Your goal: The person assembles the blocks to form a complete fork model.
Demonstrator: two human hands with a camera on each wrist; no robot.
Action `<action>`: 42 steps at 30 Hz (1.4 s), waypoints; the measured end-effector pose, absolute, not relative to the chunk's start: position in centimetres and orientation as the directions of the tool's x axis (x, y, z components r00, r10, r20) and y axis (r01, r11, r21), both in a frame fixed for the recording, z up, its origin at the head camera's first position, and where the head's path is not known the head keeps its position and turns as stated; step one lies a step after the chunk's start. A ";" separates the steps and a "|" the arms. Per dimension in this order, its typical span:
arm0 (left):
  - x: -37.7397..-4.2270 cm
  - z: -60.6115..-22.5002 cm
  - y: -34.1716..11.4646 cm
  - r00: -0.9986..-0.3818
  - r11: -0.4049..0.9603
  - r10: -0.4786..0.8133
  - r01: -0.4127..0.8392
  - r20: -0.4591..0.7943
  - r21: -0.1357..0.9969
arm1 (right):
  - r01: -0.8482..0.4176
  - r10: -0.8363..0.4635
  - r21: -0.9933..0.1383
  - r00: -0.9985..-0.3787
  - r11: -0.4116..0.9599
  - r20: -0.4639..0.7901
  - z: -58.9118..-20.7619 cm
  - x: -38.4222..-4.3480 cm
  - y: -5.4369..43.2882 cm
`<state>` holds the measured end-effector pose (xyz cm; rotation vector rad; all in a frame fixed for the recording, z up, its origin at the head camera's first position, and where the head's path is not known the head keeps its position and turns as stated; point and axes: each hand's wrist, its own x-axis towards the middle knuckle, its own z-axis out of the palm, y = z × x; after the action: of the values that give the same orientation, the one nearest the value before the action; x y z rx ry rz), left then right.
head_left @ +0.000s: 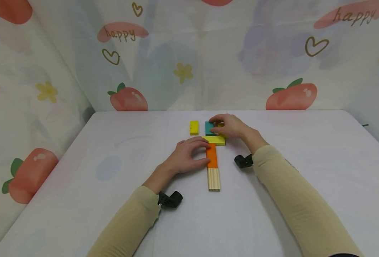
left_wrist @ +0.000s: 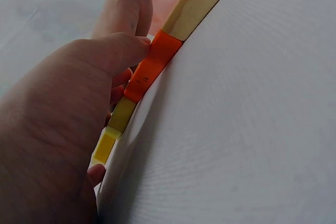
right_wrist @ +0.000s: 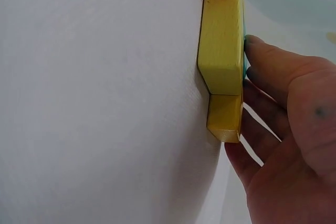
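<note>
Rectangular wooden blocks lie on the table in a T-like layout. My right hand curves over the teal block, index finger at its far end and thumb on its near right part. Under that hand, a yellow block is partly hidden. A yellow-green block lies crosswise below the teal one. From it an orange block runs towards me, ending against a plain wood block. My left hand rests beside the orange block, thumb touching its left edge and bent fingers reaching its far end.
Another yellow block lies left of the teal one, apart from it. A white cloth covers the table. A printed curtain stands along the far edge and the left side. Black wrist cameras stick out below both wrists.
</note>
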<state>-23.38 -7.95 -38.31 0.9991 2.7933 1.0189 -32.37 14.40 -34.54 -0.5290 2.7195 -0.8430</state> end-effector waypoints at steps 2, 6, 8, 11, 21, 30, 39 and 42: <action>-23.4 -38.3 -7.9 -0.797 0.586 0.569 0.565 0.201 0.581 | -0.257 -0.404 -0.585 -0.905 0.769 -0.133 -34.5 -32.3 14.3; -23.4 -38.3 -7.9 -0.800 0.589 0.567 0.561 0.197 0.582 | -0.238 -0.394 -0.587 -0.907 0.773 -0.151 -34.3 -32.0 14.2; -23.4 -38.4 -7.9 -0.800 0.590 0.567 0.561 0.196 0.581 | -0.236 -0.391 -0.586 -0.908 0.775 -0.152 -34.3 -31.9 14.2; -23.5 -38.4 -7.9 -0.798 0.589 0.569 0.564 0.199 0.578 | -0.240 -0.393 -0.584 -0.907 0.776 -0.149 -34.2 -31.8 14.3; -23.4 -38.4 -8.0 -0.797 0.586 0.570 0.564 0.198 0.582 | -0.265 -0.409 -0.576 -0.902 0.773 -0.135 -34.4 -31.8 14.3; -23.5 -38.4 -8.0 -0.796 0.584 0.573 0.565 0.198 0.583 | -0.256 -0.403 -0.580 -0.904 0.774 -0.140 -34.3 -31.7 14.3; -23.4 -38.3 -8.0 -0.806 0.598 0.566 0.547 0.175 0.585 | -0.251 -0.404 -0.582 -0.903 0.773 -0.146 -34.3 -31.5 14.3; -23.4 -38.3 -8.0 -0.808 0.603 0.564 0.545 0.171 0.583 | -0.249 -0.400 -0.580 -0.904 0.776 -0.148 -34.3 -31.5 14.3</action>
<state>-23.43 -7.99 -38.33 0.9637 2.7852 0.9957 -31.50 14.29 -34.30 -0.5046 2.7064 -0.8304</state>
